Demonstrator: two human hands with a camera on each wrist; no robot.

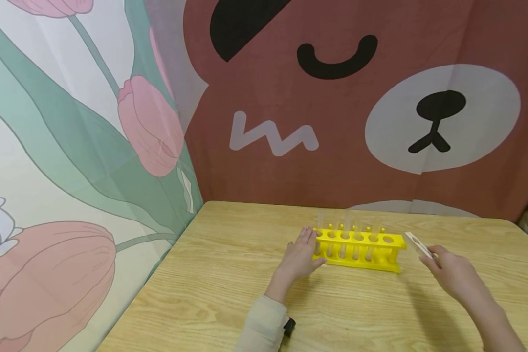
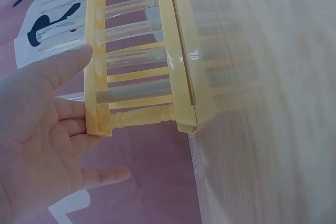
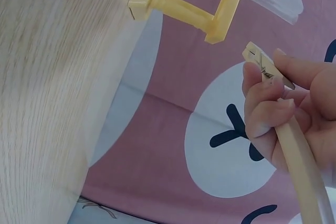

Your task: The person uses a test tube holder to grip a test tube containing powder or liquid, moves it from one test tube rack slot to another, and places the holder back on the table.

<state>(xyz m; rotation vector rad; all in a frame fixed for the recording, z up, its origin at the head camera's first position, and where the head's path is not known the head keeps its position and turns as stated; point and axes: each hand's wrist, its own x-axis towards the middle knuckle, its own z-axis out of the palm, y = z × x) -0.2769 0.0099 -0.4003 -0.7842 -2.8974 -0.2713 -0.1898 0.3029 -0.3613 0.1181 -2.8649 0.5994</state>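
Observation:
A yellow test tube rack (image 1: pixel 358 265) stands upright on the table, with several clear test tubes (image 1: pixel 345 234) in its holes. Its rightmost hole holds no tube. My left hand (image 1: pixel 297 256) grips the rack's left end. Seen in the left wrist view, the thumb (image 2: pixel 73 64) lies along the front of the top rail, and other fingers bend at the end of that rail. To the right of the rack, my right hand (image 1: pixel 455 271) holds a wooden test tube clamp (image 3: pixel 302 166) with a metal spring. The clamp's tip points toward the rack's right end, apart from it.
The rack stands toward the back of a light wood-grain table (image 1: pixel 220 274). Behind it hangs a cloth (image 1: pixel 264 181) printed with a brown bear, and a tulip-printed cloth (image 1: pixel 83 171) hangs along the left. A small black piece (image 1: pixel 289 326) shows beside the left sleeve.

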